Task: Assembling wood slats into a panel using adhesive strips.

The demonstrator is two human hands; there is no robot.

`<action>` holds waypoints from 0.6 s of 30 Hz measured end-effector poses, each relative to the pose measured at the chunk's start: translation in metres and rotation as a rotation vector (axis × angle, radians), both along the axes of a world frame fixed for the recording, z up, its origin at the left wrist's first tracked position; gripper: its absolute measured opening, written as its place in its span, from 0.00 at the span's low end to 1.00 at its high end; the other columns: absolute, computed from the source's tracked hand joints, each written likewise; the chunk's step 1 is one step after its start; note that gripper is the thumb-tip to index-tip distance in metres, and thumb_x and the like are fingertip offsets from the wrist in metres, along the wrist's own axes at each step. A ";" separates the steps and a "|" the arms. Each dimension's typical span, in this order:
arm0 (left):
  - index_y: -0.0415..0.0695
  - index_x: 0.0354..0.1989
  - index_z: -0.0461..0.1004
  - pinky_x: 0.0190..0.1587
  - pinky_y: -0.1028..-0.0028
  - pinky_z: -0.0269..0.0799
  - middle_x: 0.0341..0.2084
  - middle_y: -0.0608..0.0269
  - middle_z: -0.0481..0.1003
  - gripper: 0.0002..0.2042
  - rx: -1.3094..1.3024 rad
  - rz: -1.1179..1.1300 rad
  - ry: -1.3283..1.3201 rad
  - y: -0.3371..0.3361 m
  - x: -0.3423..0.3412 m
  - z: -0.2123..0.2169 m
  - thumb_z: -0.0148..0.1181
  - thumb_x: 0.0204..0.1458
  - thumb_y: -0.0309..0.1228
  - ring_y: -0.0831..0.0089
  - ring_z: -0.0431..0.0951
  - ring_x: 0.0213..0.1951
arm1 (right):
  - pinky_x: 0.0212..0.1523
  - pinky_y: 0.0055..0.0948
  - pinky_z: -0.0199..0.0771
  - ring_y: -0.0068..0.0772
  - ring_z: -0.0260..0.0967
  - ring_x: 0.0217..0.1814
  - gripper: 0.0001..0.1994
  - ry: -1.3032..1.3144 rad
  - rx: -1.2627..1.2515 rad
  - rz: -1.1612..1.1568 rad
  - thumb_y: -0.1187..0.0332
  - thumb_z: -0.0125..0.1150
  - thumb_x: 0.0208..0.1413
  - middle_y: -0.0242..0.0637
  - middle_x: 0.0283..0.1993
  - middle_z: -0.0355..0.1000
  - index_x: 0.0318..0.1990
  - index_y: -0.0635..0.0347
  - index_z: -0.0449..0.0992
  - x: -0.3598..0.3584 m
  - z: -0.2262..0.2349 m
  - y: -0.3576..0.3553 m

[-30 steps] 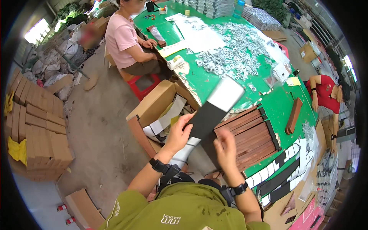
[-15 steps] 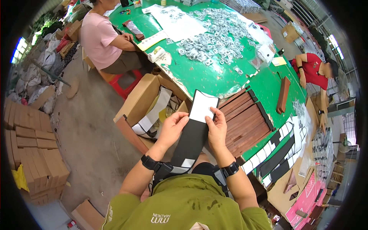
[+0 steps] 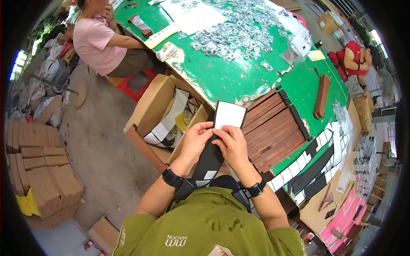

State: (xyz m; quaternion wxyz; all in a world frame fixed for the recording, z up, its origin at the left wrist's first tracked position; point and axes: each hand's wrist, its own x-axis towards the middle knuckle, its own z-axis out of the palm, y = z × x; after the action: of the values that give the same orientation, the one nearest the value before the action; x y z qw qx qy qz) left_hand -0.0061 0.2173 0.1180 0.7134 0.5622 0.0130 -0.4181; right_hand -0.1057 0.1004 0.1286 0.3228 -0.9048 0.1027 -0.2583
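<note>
A long black strip [image 3: 208,161] with a white panel [image 3: 230,114] at its far end and a small white patch lower down hangs in front of my body. My left hand [image 3: 194,143] is closed on its left edge, thumb and forefinger pinched. Over the lower edge of the white panel, my right hand [image 3: 234,147] is pinched too, its fingertips meeting those of the left. What exactly lies between the fingertips is hidden. Beyond the hands, brown wooden slats [image 3: 275,132] with black end caps lie side by side on the green table [image 3: 213,81].
An open cardboard box [image 3: 147,100] with black-and-white strips inside stands left of my hands. More such strips [image 3: 314,160] lie at the right. Many small metal parts [image 3: 239,36] cover the far table. One person [image 3: 98,42] sits far left, another [image 3: 352,59] far right. Stacked cartons [image 3: 47,166] stand left.
My right hand has moved left from the strip's right edge to meet my left fingertips at the white panel's lower edge. The seated person on the left has raised a hand.
</note>
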 end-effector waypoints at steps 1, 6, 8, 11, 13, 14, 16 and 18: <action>0.35 0.50 0.72 0.31 0.84 0.70 0.29 0.66 0.77 0.12 0.008 0.007 0.040 -0.004 -0.001 0.001 0.57 0.59 0.23 0.84 0.75 0.29 | 0.42 0.38 0.72 0.44 0.69 0.44 0.13 0.023 -0.002 -0.007 0.72 0.71 0.42 0.37 0.41 0.71 0.38 0.56 0.80 -0.001 -0.001 -0.003; 0.36 0.50 0.70 0.36 0.82 0.70 0.31 0.66 0.76 0.12 0.082 0.077 -0.065 -0.021 -0.005 -0.039 0.56 0.60 0.23 0.83 0.75 0.33 | 0.45 0.40 0.70 0.42 0.70 0.44 0.08 -0.122 -0.128 0.126 0.74 0.64 0.40 0.36 0.42 0.71 0.32 0.55 0.77 0.001 -0.012 -0.009; 0.37 0.49 0.71 0.40 0.80 0.69 0.35 0.65 0.76 0.10 0.154 0.194 -0.225 -0.021 0.001 -0.064 0.55 0.61 0.25 0.81 0.74 0.37 | 0.48 0.40 0.70 0.41 0.70 0.45 0.08 -0.145 -0.076 0.233 0.74 0.61 0.42 0.36 0.42 0.71 0.33 0.56 0.76 0.001 -0.015 -0.005; 0.38 0.44 0.74 0.40 0.80 0.68 0.33 0.70 0.74 0.09 0.301 0.263 -0.536 -0.009 0.031 -0.088 0.53 0.64 0.31 0.83 0.70 0.34 | 0.47 0.38 0.71 0.42 0.70 0.45 0.06 -0.146 0.161 0.158 0.75 0.65 0.45 0.37 0.41 0.71 0.33 0.57 0.77 0.001 -0.027 -0.004; 0.36 0.30 0.76 0.36 0.71 0.68 0.26 0.60 0.72 0.11 0.539 0.115 -0.859 0.012 0.055 -0.083 0.58 0.60 0.32 0.70 0.73 0.30 | 0.43 0.35 0.72 0.43 0.70 0.42 0.06 -0.188 0.348 -0.135 0.77 0.67 0.48 0.38 0.38 0.72 0.34 0.58 0.77 0.003 -0.037 -0.016; 0.36 0.27 0.76 0.35 0.67 0.69 0.26 0.57 0.73 0.11 0.567 -0.001 -1.019 0.019 0.061 -0.078 0.60 0.58 0.32 0.62 0.73 0.29 | 0.39 0.30 0.72 0.38 0.71 0.38 0.06 -0.179 0.493 -0.289 0.78 0.66 0.50 0.38 0.36 0.73 0.35 0.59 0.77 0.005 -0.044 -0.026; 0.36 0.21 0.73 0.32 0.65 0.69 0.25 0.54 0.72 0.12 0.600 -0.402 -1.137 0.027 0.066 -0.070 0.66 0.50 0.31 0.57 0.74 0.29 | 0.36 0.23 0.70 0.24 0.69 0.33 0.08 -0.129 0.887 -0.464 0.76 0.67 0.52 0.33 0.34 0.73 0.39 0.61 0.78 0.002 -0.076 -0.047; 0.40 0.36 0.74 0.30 0.64 0.70 0.22 0.58 0.73 0.12 0.527 -0.578 -1.057 0.021 0.051 -0.068 0.69 0.49 0.33 0.58 0.74 0.25 | 0.35 0.21 0.70 0.21 0.68 0.32 0.09 -0.080 0.938 -0.520 0.76 0.68 0.52 0.31 0.34 0.72 0.41 0.61 0.78 -0.001 -0.098 -0.058</action>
State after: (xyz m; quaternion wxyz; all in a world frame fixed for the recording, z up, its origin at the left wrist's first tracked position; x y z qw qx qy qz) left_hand 0.0445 0.2386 0.0505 0.3209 0.8287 -0.3889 -0.2432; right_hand -0.1069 0.0423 0.0309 0.6212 -0.5977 0.4153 -0.2904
